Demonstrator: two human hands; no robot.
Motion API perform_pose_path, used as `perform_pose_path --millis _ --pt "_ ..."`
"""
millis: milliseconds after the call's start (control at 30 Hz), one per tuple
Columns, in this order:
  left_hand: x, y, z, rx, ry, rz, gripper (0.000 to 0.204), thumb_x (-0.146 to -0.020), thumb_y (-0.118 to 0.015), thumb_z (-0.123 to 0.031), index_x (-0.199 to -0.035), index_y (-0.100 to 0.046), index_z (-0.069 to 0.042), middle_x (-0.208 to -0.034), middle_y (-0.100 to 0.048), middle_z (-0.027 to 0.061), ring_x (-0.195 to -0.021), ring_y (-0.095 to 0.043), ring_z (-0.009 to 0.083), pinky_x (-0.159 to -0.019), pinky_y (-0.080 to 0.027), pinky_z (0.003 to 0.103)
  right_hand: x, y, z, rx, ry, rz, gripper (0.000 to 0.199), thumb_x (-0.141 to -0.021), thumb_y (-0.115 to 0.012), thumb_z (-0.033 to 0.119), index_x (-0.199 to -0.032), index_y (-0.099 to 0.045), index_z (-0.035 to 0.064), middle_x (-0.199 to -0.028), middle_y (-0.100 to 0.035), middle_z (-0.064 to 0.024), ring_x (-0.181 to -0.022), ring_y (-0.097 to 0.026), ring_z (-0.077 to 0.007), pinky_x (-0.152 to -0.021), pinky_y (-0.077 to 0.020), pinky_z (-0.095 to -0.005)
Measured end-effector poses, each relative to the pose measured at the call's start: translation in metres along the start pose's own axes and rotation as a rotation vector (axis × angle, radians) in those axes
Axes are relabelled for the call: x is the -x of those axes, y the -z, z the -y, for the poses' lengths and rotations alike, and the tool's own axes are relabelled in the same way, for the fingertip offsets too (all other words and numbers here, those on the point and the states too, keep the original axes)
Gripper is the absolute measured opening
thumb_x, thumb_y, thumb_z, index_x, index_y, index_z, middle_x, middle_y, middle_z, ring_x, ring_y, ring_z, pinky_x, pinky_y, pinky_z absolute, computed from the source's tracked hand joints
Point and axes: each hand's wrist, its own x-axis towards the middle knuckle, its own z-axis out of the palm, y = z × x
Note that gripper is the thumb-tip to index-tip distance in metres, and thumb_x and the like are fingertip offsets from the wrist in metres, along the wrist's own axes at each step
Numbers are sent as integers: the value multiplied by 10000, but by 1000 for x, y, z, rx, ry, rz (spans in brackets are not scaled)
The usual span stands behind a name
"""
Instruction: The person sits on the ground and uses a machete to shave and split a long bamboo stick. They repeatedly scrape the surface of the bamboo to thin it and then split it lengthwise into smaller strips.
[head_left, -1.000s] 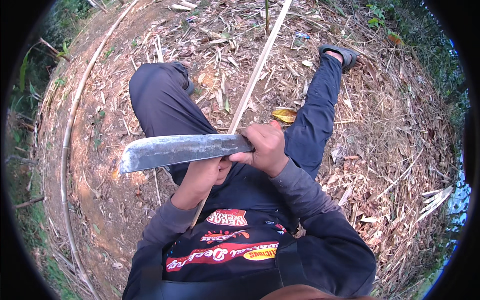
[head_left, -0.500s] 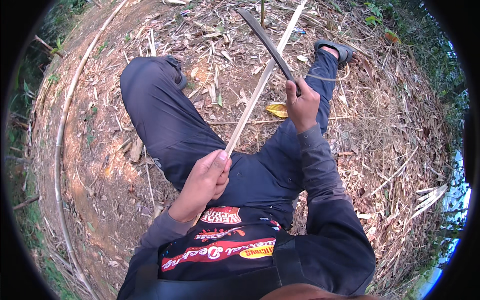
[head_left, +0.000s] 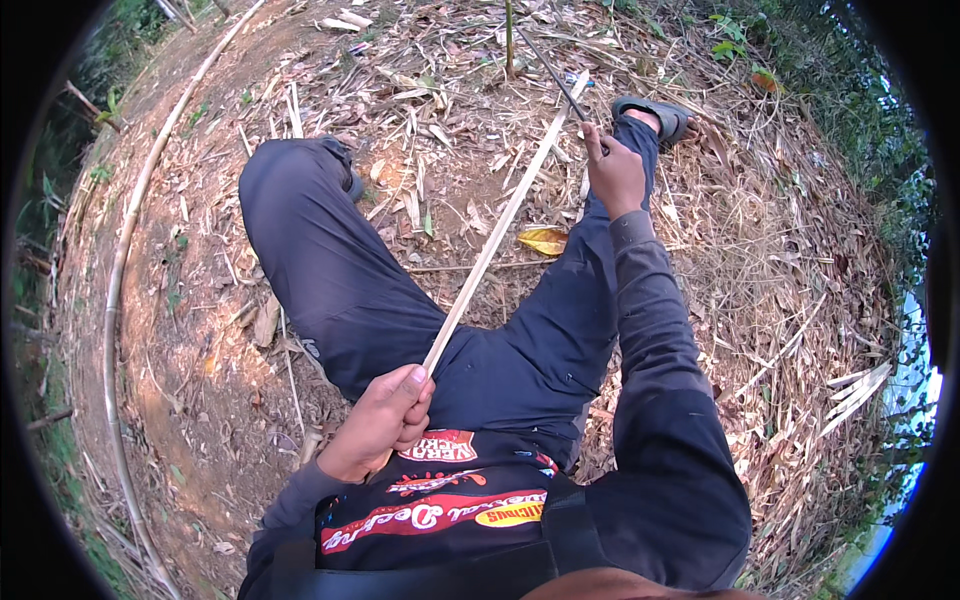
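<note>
Both hands grip: left [head_left: 385, 420] bamboo strip [head_left: 500, 225], right [head_left: 615, 175] blade [head_left: 555, 75].

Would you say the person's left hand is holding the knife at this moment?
No, the left hand grips the near end of the bamboo strip, while the right hand holds the knife.

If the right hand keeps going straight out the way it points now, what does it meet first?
The right hand, gripping the knife, points away along the bamboo strip. Next in that line is probably the strip's far tip, then leaf litter; depth is unclear.
</note>
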Motion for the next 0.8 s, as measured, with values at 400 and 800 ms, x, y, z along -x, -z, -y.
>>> perform_pose_path --millis 400,800 --pt "52 21 7 33 122 -12 358 -1074 -407 -388 -864 -422 -99 -633 -251 -50 -474 -217 48 -419 -183 229 3 -37 -35 1 -200 19 701 -918 -486 692 -902 -713 30 -787 -691 -219 -761 -677 -419 -655 -511 -490" --pt "12 23 -71 -296 -599 -334 284 -1077 -445 -298 -922 -517 -70 -619 -341 -83 -486 -261 -6 -431 -194 183 76 -43 31 -770 -444 288 660 -975 -528 580 -715 -649 -14 -558 -533 -43 -502 -523 -128 -496 -418 -327"
